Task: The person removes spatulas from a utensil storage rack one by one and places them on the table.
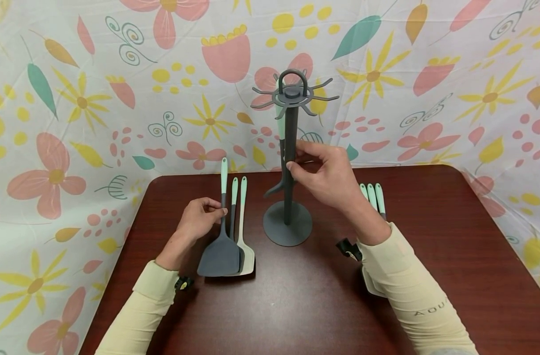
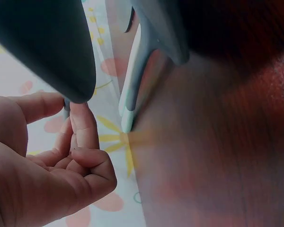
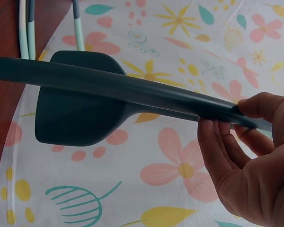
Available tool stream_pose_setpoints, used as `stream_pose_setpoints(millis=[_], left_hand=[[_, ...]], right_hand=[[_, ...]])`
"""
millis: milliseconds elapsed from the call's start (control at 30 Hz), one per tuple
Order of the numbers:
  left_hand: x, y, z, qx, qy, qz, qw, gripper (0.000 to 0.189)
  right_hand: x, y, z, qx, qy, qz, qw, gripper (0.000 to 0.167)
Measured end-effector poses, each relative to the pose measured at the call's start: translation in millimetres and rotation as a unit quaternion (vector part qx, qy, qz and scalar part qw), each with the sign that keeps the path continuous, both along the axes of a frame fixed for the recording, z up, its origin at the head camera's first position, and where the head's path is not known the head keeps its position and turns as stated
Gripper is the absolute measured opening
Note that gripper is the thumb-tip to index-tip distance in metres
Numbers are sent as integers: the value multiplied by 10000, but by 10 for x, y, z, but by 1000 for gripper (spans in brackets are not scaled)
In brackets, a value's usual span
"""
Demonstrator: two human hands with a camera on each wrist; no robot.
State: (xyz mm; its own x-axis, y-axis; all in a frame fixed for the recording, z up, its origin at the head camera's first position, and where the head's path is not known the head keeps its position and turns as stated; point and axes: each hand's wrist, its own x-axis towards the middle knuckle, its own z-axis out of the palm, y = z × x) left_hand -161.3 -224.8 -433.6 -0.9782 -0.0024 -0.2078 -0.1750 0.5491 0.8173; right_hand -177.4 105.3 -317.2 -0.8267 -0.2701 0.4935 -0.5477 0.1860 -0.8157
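My left hand (image 1: 200,217) pinches the shaft of a dark grey spatula (image 1: 221,256) with a mint handle tip, its wide blade toward me. Just beside it lie another grey spatula (image 1: 233,212) and a cream one (image 1: 248,257), partly covered by the held blade. A dark grey utensil stand (image 1: 289,162) with a round base and a ring of hooks stands upright at the middle. My right hand (image 1: 325,172) grips its pole partway up, thumb on the near side. Behind the pole hangs a grey spatula (image 3: 75,118), its shaft close to my right fingers.
Three mint-handled utensils (image 1: 373,196) lie on the right of the brown table (image 1: 292,301), partly hidden under my right forearm. A flower-patterned cloth (image 1: 163,88) hangs behind the table's far edge.
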Motion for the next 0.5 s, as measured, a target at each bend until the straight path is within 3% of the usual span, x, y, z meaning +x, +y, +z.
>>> stream_pose_setpoints(millis=[500], left_hand=[[-52,-32,-152,-47,-464,-20,9989,27]], right_hand=[[7,1,7,51,-24,-24,10000,31]])
